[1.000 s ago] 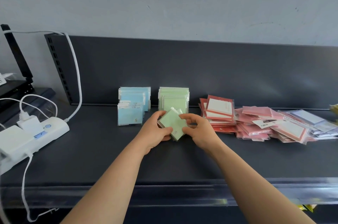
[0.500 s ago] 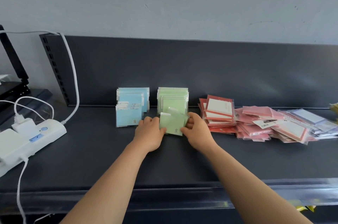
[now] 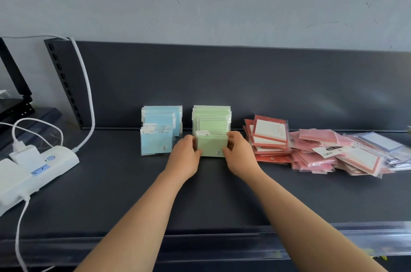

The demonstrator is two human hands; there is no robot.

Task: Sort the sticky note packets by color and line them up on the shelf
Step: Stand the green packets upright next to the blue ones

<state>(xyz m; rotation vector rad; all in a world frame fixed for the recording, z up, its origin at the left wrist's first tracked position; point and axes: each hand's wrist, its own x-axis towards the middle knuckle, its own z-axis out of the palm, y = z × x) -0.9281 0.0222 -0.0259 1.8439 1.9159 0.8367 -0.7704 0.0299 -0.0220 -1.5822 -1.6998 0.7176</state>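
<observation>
A green sticky note packet (image 3: 211, 145) stands upright at the front of the green row (image 3: 212, 116) on the dark shelf (image 3: 111, 182). My left hand (image 3: 184, 156) grips its left edge and my right hand (image 3: 239, 156) grips its right edge. A row of upright blue packets (image 3: 159, 129) stands just left of the green row. To the right lies a red stack (image 3: 268, 138), then a loose heap of pink packets (image 3: 322, 149) and purple packets (image 3: 384, 142).
A white power strip (image 3: 37, 169) with plugs and cables lies at the shelf's left end. The dark back panel (image 3: 244, 85) rises behind the rows. A clear plastic rail (image 3: 222, 242) runs along the front edge.
Both hands carried the green packet from a tilted hold above the shelf back to the front of the green row, where it now stands upright.
</observation>
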